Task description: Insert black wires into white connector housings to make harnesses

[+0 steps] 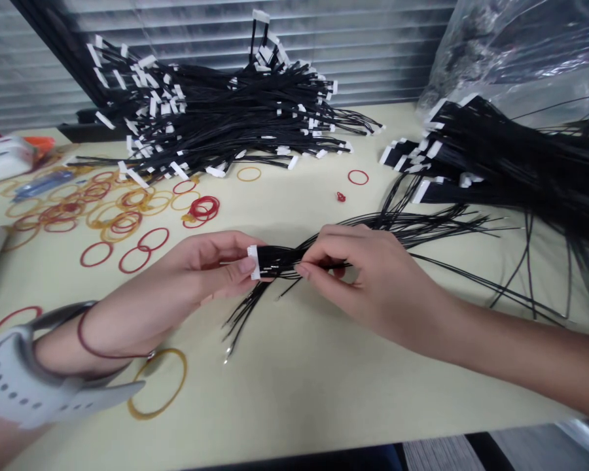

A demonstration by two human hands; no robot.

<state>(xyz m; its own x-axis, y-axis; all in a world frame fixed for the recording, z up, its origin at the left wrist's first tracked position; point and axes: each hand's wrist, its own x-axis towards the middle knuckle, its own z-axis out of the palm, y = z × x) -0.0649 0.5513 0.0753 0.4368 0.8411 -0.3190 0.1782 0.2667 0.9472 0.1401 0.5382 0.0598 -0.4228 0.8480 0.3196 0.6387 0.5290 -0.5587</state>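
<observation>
My left hand [196,275] pinches the white connector ends [253,261] of a small bundle of thin black wires [279,258]. My right hand [368,278] grips the same bundle just right of the connectors, fingers closed round the wires. Loose wire tails hang down and to the left from the bundle [240,320], and longer strands run off to the right [442,226]. A red rubber band sits round my left wrist [86,340], beside a white watch strap [24,383].
A big heap of black wire harnesses with white connectors [226,111] lies at the back. More bundles [495,163] sit at the right under a clear plastic bag [520,46]. Red and yellow rubber bands [103,209] are scattered at the left; one yellow band [160,383] lies near the table's front edge.
</observation>
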